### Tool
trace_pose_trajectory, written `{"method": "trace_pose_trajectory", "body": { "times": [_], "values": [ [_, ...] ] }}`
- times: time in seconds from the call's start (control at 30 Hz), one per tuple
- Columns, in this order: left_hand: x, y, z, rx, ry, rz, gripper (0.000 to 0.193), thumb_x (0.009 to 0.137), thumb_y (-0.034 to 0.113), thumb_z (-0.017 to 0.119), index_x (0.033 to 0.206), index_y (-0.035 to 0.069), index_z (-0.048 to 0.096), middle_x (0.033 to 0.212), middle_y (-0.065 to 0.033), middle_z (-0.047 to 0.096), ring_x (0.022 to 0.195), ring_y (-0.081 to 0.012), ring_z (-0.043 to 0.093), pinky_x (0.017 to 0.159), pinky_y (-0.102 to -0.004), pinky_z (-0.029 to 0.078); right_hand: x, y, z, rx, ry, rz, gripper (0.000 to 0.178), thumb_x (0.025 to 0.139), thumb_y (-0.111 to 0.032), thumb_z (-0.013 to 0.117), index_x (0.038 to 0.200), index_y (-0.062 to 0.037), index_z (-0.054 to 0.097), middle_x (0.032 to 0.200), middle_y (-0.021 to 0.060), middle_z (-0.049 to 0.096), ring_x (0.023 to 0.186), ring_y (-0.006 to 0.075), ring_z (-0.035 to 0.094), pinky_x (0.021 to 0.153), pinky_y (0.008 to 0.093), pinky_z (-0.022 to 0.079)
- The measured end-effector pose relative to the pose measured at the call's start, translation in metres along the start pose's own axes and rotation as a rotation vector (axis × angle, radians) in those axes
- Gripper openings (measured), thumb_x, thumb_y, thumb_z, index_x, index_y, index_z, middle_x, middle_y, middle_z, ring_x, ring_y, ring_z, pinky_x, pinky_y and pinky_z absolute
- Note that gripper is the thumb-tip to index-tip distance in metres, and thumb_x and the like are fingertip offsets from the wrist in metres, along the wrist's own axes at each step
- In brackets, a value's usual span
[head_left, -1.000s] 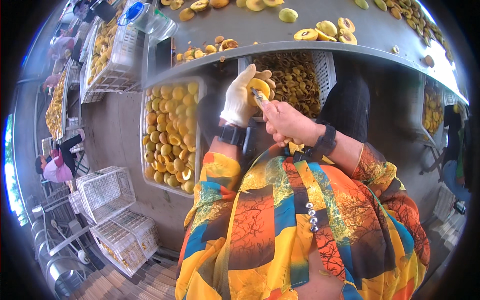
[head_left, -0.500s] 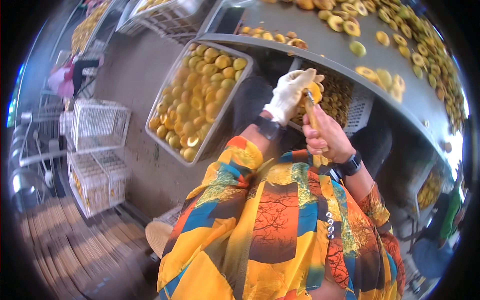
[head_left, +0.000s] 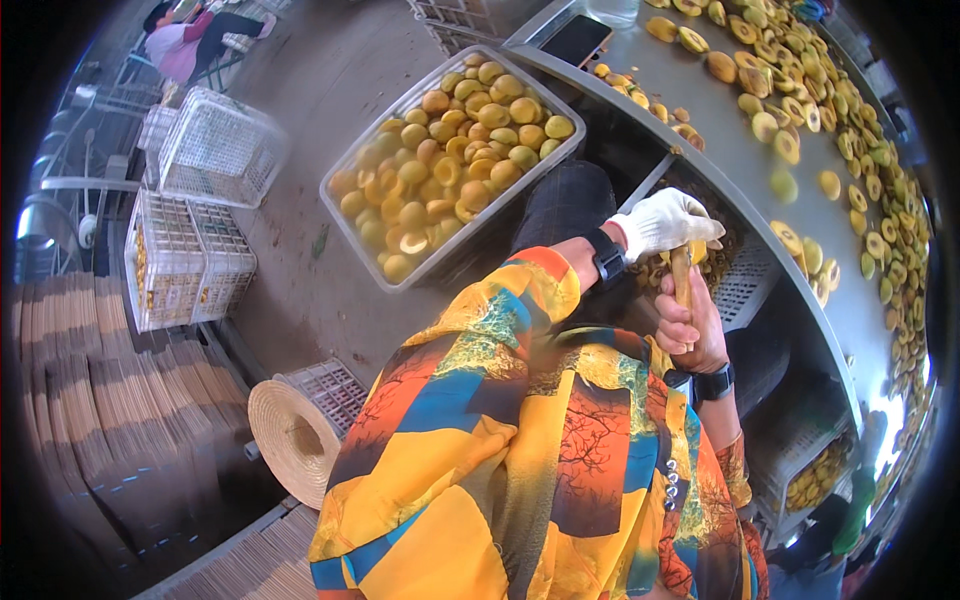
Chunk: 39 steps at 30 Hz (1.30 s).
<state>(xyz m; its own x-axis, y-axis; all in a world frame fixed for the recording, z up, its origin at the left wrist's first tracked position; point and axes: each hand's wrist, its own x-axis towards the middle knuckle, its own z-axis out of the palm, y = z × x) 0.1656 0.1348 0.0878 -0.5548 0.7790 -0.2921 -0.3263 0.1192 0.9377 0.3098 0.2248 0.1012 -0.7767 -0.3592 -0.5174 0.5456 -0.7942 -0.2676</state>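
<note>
My left hand (head_left: 668, 222), in a white glove, is closed round a yellow peach half (head_left: 698, 247), mostly hidden by the fingers. My bare right hand (head_left: 694, 328) grips the wooden handle of a hand tool (head_left: 683, 277). Its upper end meets the fruit, and the working tip is hidden there. Both hands are close together over a white perforated crate (head_left: 748, 283) with brown peach pits (head_left: 716, 262) in it. To the left stands a pale plastic tub (head_left: 458, 258) heaped with yellow-green peach halves (head_left: 440, 165).
A metal table (head_left: 660, 95) curves along the right, bearing many cut peaches (head_left: 790, 110) and a phone (head_left: 575, 40). White crates (head_left: 195, 250), cardboard stacks (head_left: 110, 400) and a straw hat (head_left: 290, 440) lie to the left. A person (head_left: 185, 45) sits far left.
The view has turned, so the tub and hands appear farther right and the straw hat shows more. My hands stay together on the peach half; the tool's metal part no longer shows.
</note>
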Motion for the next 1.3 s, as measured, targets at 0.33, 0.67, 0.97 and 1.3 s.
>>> {"method": "trace_pose_trajectory", "body": {
  "times": [0.33, 0.67, 0.97, 1.3],
  "values": [
    [0.018, -0.060, 0.020, -0.958, 0.250, -0.221, 0.033, 0.089, 0.039, 0.054, 0.089, 0.006, 0.059, 0.075, -0.0083, 0.059, 0.065, -0.0205, 0.058, 0.061, -0.0315, 0.048, 0.014, 0.005, -0.018, 0.090, 0.006, -0.163, 0.039, 0.097, -0.047, 0.032, 0.095, -0.0106, 0.045, 0.056, -0.0066, 0.031, 0.032, 0.0012, 0.026, 0.029, 0.0175, 0.026],
    [-0.045, -0.013, -0.029, -0.511, 0.528, 0.028, 0.039, 0.088, 0.039, 0.059, 0.091, 0.000, 0.061, 0.090, -0.0090, 0.065, 0.072, -0.0130, 0.061, 0.064, -0.0253, 0.049, 0.009, -0.005, -0.121, -1.185, 0.818, -0.277, 0.034, 0.096, -0.040, 0.040, 0.089, -0.0074, 0.044, 0.054, -0.0007, 0.039, 0.034, 0.0079, 0.035, 0.031, 0.0238, 0.030],
    [-0.150, -0.059, -0.176, -1.117, 0.824, 0.159, 0.067, 0.093, 0.058, 0.018, 0.114, 0.006, 0.054, 0.101, -0.0162, 0.062, 0.088, -0.0328, 0.061, 0.065, -0.0421, 0.045, 0.007, -0.006, -0.111, -0.603, 0.858, -0.208, 0.040, 0.095, -0.046, 0.040, 0.090, -0.0065, 0.045, 0.057, 0.0006, 0.043, 0.037, 0.0092, 0.039, 0.034, 0.0261, 0.035],
    [-0.164, -0.089, -0.165, -1.167, 0.939, 0.129, 0.047, 0.095, 0.049, 0.036, 0.111, 0.008, 0.052, 0.094, -0.0104, 0.063, 0.081, -0.0266, 0.062, 0.058, -0.0390, 0.051, 0.046, -0.008, -0.091, -0.895, 0.810, -0.154, 0.035, 0.096, -0.039, 0.041, 0.092, -0.0043, 0.046, 0.055, 0.0027, 0.043, 0.034, 0.0115, 0.039, 0.031, 0.0258, 0.032]
  ]
}}
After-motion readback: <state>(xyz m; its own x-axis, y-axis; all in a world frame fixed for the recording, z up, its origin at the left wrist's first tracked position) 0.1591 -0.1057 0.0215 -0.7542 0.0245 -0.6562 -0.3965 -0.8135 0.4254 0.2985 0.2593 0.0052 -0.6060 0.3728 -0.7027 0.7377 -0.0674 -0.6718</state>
